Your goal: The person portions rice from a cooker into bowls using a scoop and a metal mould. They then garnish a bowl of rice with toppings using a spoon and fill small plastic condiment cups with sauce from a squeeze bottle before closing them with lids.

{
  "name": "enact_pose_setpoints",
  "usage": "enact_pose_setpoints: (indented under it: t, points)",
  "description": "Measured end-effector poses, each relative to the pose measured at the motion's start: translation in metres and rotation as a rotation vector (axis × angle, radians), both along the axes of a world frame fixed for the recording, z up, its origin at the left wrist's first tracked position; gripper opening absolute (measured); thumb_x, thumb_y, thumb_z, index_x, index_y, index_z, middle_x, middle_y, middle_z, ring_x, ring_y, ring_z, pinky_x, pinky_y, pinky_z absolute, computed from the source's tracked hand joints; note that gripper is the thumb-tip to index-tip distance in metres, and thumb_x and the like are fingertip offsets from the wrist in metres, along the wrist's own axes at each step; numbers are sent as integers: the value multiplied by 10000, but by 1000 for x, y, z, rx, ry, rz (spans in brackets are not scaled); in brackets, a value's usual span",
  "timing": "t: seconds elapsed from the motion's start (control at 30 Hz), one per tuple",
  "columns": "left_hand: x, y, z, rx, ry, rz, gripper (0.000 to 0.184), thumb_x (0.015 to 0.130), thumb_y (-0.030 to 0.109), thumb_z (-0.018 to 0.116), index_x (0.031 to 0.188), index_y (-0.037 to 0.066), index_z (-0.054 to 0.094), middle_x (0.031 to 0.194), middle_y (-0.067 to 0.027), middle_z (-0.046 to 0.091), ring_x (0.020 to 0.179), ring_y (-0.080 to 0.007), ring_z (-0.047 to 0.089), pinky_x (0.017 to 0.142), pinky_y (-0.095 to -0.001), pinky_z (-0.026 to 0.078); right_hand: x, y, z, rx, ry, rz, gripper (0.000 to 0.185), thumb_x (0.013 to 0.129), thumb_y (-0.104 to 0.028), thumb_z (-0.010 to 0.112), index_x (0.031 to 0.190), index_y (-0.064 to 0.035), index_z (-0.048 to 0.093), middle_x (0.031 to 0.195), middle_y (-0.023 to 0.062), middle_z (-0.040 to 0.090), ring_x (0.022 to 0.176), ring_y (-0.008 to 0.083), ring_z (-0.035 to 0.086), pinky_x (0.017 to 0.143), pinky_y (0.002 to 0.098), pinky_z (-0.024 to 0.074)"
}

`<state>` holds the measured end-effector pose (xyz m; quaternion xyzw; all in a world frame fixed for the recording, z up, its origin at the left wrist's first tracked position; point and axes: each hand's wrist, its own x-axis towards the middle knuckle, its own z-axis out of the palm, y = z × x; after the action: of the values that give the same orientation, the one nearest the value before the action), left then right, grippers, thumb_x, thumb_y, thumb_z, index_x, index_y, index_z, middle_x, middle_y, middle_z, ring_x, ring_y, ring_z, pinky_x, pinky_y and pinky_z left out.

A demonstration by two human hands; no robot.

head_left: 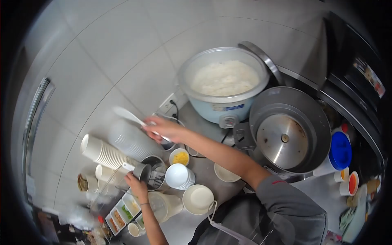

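My right hand (165,129) is closed round a white rice paddle (127,114), its blade raised up and left, blurred by motion. Lower down, my left hand (138,188) grips a small metal cup with a white handle (142,172). The cup is held beside a metal container (157,164) with utensils in it. Just behind stand stacked clear plastic containers (132,141) and a long stack of white paper cups (102,150). A white bowl of yellow food (179,157) and stacked white bowls (179,176) sit to the right of my left hand.
A large cooker full of white rice (224,79) stands against the wall, its lid (261,57) behind it. Beside it is an open grey cooker (290,130) without rice. Small trays of toppings (121,216) and a clear pitcher (165,206) lie nearer me. A blue-lidded tub (340,151) is at right.
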<state>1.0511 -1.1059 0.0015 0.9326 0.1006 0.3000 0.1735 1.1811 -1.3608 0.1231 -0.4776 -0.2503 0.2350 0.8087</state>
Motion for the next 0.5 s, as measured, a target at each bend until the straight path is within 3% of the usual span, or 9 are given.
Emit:
enact_pose_setpoints:
  t: [0.13,0.27,0.33,0.37,0.43,0.47,0.5]
  points:
    - [4,11,-12,24,-38,-50,493,545,-129,433,1028,-28,439,986,-219,429,952,-425,432,858,-437,342,57,-30,88,148,-165,-146,173,910,-220,472,962,-55,486,644,50,534,468,100,475,399,272,402]
    - [3,8,-9,-21,1,-35,457,581,-136,411,1023,-24,445,984,-217,418,952,-425,430,857,-444,342,124,-99,137,-77,-246,-396,218,923,-159,412,1047,-41,549,765,77,578,571,118,537,477,272,466]
    - [2,6,-7,-29,15,-40,463,576,-137,415,1024,-25,445,987,-217,416,952,-426,430,856,-442,345,163,-134,134,-278,-335,-565,247,904,-112,403,1067,-28,568,811,85,572,658,131,545,573,269,472]
    - [2,6,-7,-34,20,-40,466,574,-138,417,1025,-26,444,989,-217,416,952,-426,430,855,-441,346,176,-158,128,-507,-373,-630,264,878,-93,417,1071,-19,581,847,79,565,711,140,534,651,274,454]
    - [3,8,-10,-46,21,-50,468,570,-146,409,1022,-31,440,997,-218,410,955,-431,430,859,-442,345,216,-201,97,-945,-458,-767,185,800,-100,487,885,-23,632,717,84,551,684,173,517,662,327,432]
    - [3,7,-9,-59,21,-60,465,572,-146,406,1022,-34,439,998,-220,409,955,-433,429,860,-443,344,253,-223,66,-1069,-427,-819,163,755,-85,499,826,-13,627,708,123,578,703,224,533,682,353,427]
    - [4,7,-8,-70,20,-72,462,574,-147,403,1022,-36,438,999,-221,407,956,-434,429,862,-444,344,276,-245,39,-1403,-608,-801,199,745,-95,497,873,-12,624,838,163,629,795,298,579,730,430,418]
